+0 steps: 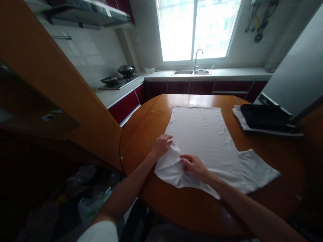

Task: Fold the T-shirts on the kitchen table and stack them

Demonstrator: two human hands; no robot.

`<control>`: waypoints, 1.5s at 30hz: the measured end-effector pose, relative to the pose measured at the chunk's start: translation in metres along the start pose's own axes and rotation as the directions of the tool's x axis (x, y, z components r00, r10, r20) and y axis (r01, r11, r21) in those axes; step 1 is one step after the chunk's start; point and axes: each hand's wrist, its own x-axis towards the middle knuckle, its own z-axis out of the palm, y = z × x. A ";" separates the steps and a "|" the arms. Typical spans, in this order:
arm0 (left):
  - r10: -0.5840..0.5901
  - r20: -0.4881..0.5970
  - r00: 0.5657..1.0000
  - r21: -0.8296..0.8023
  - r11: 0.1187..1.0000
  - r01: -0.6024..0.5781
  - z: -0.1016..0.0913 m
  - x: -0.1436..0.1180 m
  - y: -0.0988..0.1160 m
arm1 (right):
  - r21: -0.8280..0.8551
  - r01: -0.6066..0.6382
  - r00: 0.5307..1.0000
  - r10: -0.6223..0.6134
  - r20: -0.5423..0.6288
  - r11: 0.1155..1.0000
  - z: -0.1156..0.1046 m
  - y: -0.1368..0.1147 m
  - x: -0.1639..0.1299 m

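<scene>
At the bottom of the frame two bare forearms reach up from the lower edge onto a round wooden table point(176, 205). The right hand point(194, 167), just below the middle of the frame, lies palm down on a white T-shirt point(207, 137), its fingers bent and pressing a fold of cloth; whether that grip is truly closed on the fabric cannot be told. Just up and to the left, the left hand point(162, 145) rests on the shirt's near left edge, its fingers curled into the bunched sleeve, so its grip is closed on the cloth. The shirt lies spread flat across the middle of the table, its straight hem toward the far side and its other sleeve point(259, 171) stretched out to the right of centre. Farther back, at the right edge, a dark folded garment point(264, 116) sits on a pale folded cloth point(239, 117) on the table. Beyond the table, a sink point(191, 72) with a curved tap stands under a bright window point(196, 28) at the top centre, and a stove point(118, 81) with pans sits to the upper left.
</scene>
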 end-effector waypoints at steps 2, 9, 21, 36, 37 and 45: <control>-0.018 0.053 0.998 0.015 1.000 0.017 0.004 0.001 0.002 | -0.035 -0.012 1.000 0.012 0.001 0.999 0.000 -0.001 0.000; -0.015 -0.043 0.999 -0.015 1.000 0.015 0.010 0.007 -0.001 | -0.305 0.161 0.986 -0.167 0.008 0.938 -0.002 -0.008 -0.005; 0.119 0.080 0.990 0.030 0.992 -0.122 0.021 -0.011 0.022 | -0.719 0.505 0.824 -0.516 0.236 0.478 -0.004 -0.018 -0.024; 0.162 0.283 0.945 0.323 0.912 -0.253 0.043 -0.007 -0.003 | -0.750 -0.251 0.652 -0.467 -0.598 0.612 -0.201 -0.006 -0.088; 0.164 0.284 0.945 0.320 0.913 -0.254 0.043 -0.007 -0.002 | -0.721 -0.405 0.599 -0.432 -0.674 0.563 -0.219 0.004 -0.099; 0.224 0.110 0.968 0.203 0.949 -0.243 0.035 -0.004 0.009 | -0.565 -0.617 0.564 -0.193 -0.803 0.549 -0.266 0.045 -0.121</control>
